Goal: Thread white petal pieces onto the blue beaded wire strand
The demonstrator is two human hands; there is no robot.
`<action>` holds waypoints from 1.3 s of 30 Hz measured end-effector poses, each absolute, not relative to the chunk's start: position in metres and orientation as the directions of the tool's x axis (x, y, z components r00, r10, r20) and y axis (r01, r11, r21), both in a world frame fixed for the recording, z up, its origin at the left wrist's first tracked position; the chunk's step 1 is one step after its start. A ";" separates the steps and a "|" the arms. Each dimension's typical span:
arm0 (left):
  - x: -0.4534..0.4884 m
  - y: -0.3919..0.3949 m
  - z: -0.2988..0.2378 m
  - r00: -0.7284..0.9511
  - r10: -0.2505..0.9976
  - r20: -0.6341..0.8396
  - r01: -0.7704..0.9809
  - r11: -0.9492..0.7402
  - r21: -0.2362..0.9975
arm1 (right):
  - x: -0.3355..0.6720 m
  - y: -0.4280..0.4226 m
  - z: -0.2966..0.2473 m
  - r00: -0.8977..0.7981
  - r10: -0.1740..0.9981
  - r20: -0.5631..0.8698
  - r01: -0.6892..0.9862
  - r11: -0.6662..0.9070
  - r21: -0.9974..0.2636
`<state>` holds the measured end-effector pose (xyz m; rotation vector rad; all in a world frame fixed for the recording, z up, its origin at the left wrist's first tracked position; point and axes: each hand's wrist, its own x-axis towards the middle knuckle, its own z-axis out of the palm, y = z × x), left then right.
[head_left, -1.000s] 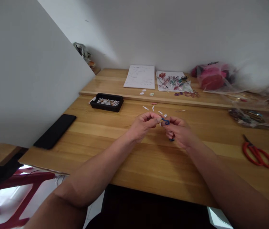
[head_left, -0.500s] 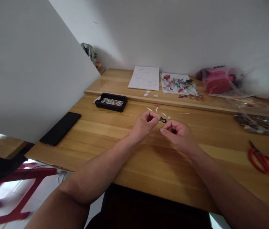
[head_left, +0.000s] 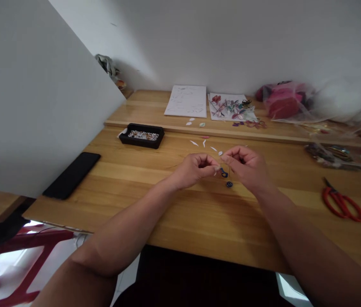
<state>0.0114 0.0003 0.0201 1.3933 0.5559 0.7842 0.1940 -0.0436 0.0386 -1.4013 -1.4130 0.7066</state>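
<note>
Between the thumb and fingertips of my left hand [head_left: 198,171] is a small dark blue curled piece [head_left: 224,173], its looped end sticking out to the right. My right hand [head_left: 245,165] is closed in a pinch just above and right of that piece; what its fingertips hold is too fine to make out. A small dark round coil-like item [head_left: 229,184] shows below both hands, close to the tabletop. Several white leaf-shaped cutouts [head_left: 204,143] and a pink one [head_left: 205,137] lie just beyond my fingers.
Left of centre is a black tray [head_left: 140,143] of small beads, with a black phone [head_left: 72,175] nearer. Red-handled scissors [head_left: 343,204] lie at right. White sheets [head_left: 186,101], colourful flower pieces [head_left: 236,109] and plastic bags [head_left: 287,102] occupy the back ledge.
My right hand has risen and moved right, away from the tabletop. My left hand has shifted slightly right and down with the blue piece. The round dark item now shows below.
</note>
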 end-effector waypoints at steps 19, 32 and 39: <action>0.010 0.004 0.023 0.642 0.766 -0.031 -0.209 0.214 0.954 | 0.191 -0.035 0.024 0.187 0.972 0.143 0.152 0.115 -0.982; 0.011 0.002 0.020 0.659 0.747 -0.083 -0.213 0.293 0.932 | 0.191 -0.038 0.025 0.211 0.939 0.272 0.274 0.210 -0.938; 0.011 0.001 0.020 0.661 0.742 -0.107 -0.196 0.309 0.930 | 0.190 -0.039 0.027 0.211 0.926 0.312 0.323 0.235 -0.917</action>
